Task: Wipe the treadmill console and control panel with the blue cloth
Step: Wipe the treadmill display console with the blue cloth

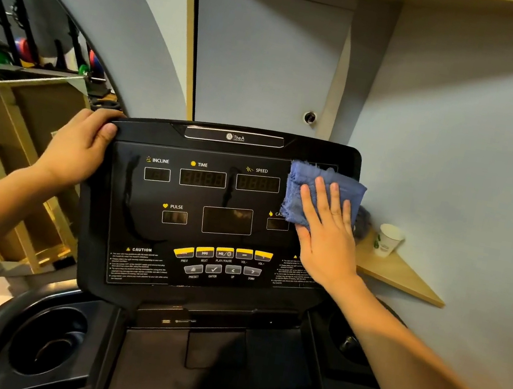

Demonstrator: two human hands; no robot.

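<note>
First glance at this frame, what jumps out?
The blue cloth pressed flat under the right hand at the upper right of the black treadmill console. The left hand grips the console's top left corner. A white paper cup stands on a wooden corner shelf to the right.

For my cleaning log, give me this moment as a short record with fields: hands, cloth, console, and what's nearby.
left hand: grips the console's upper left corner
right hand: flat, fingers straight, pressing the blue cloth
blue cloth: folded, on the console's upper right area
console: black, upright, displays dark
paper cup: on the wooden corner shelf, right of the console
cup holder: lower left
</note>
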